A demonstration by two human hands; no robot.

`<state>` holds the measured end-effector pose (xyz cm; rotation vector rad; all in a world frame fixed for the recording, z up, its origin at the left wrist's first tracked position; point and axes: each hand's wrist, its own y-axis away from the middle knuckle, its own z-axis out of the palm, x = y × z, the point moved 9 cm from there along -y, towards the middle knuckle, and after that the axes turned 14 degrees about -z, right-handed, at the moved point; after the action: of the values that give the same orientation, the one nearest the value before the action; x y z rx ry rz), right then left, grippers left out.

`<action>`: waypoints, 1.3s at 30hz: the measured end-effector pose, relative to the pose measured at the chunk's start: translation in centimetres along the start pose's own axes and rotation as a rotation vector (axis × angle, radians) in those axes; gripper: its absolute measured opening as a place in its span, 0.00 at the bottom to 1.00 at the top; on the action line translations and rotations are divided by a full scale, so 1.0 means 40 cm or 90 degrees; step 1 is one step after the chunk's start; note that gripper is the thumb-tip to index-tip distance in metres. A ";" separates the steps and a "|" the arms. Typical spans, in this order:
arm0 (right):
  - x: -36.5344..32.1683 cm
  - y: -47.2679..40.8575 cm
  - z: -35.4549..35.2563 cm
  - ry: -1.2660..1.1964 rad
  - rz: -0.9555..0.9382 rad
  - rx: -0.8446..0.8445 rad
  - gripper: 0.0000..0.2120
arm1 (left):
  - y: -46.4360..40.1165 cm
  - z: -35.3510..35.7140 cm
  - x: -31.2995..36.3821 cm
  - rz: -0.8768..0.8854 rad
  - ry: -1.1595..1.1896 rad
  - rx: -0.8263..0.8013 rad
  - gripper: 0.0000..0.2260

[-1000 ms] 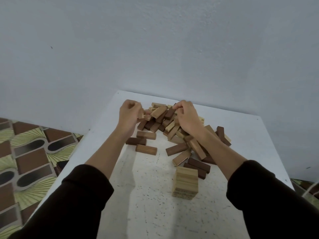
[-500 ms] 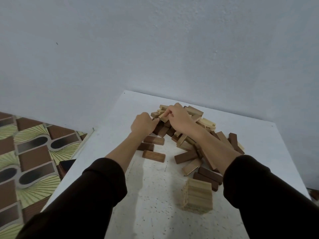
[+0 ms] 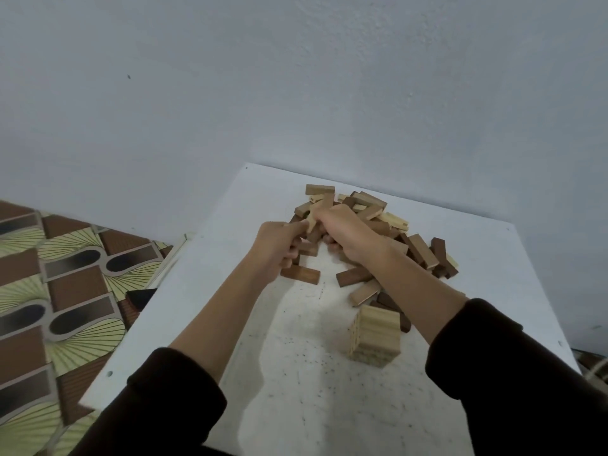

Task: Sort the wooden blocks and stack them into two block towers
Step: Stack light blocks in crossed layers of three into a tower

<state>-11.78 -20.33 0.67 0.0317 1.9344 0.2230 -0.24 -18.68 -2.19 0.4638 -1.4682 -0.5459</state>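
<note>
Both hands, left hand (image 3: 276, 250) and right hand (image 3: 345, 232), grip one light block (image 3: 317, 213) over the pile (image 3: 388, 232) (tower (image 3: 375, 337) nearer right).

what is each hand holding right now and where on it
Both hands pinch one light wooden block above the pile: the left hand at its lower end, the right hand around its upper part.

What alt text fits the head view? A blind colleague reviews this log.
Both hands reach into a loose pile of wooden blocks on a white table; the left hand and right hand together grip a pale block. A short tower of pale blocks stands nearer, at right.
</note>
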 end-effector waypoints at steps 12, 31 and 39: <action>0.090 0.159 0.173 0.215 0.035 -0.115 0.14 | 0.085 -0.102 -0.157 0.134 -0.271 0.140 0.07; 0.147 0.172 0.193 0.283 -0.057 -0.003 0.18 | 0.086 -0.103 -0.188 0.217 -0.530 0.128 0.32; 0.146 0.186 0.189 0.314 -0.130 0.016 0.20 | 0.094 -0.068 -0.195 0.278 -0.620 0.086 0.30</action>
<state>-7.55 -11.20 -6.08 -0.2231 2.4117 0.0713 2.53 -11.07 -6.30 -0.0714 -2.4657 -0.3172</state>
